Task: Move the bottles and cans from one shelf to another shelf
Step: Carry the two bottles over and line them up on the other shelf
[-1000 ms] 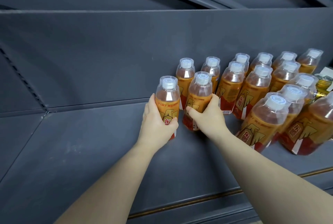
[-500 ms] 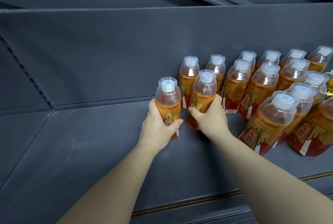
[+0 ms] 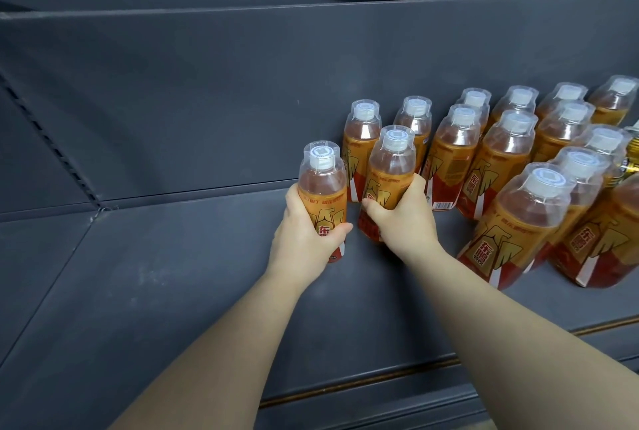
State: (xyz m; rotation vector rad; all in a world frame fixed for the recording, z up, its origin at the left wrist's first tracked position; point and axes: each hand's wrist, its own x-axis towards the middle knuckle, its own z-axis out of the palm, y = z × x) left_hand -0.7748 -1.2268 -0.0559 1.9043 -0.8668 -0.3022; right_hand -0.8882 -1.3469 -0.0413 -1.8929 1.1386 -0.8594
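Observation:
Two orange drink bottles with clear dust caps are in my hands on the dark grey shelf. My left hand grips the left bottle round its lower body. My right hand grips the right bottle, which stands just in front of the group. Behind and to the right stand several more of the same bottles, upright in rows. A gold can shows at the right edge, mostly hidden.
The shelf's back panel rises behind the bottles. A perforated upright strip runs down the left side. The shelf's front lip with a brass-coloured strip lies below my forearms. Bare shelf surface spreads to the left of the bottles.
Both hands keep their hold on the two bottles. The left bottle has drawn slightly toward me and away from the row; the view has shifted left.

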